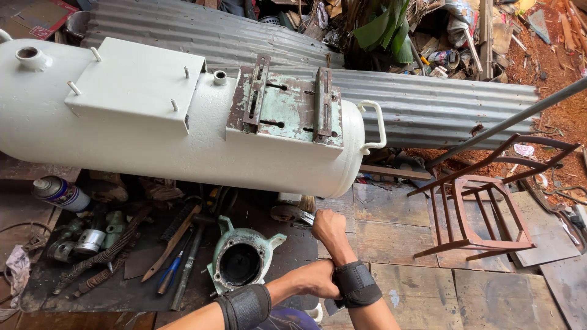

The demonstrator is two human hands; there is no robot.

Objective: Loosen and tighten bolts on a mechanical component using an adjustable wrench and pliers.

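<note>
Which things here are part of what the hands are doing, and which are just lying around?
In hand:
right hand gripping paintbrush
left hand on right wrist
white tank

Lying about:
spray can
green pump housing
rusty chair frame
corrugated sheets

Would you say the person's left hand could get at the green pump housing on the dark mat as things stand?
Probably yes. The left hand only clasps the right wrist and holds nothing, and the green pump housing lies just beside it on the dark mat, with nothing between them.
</note>
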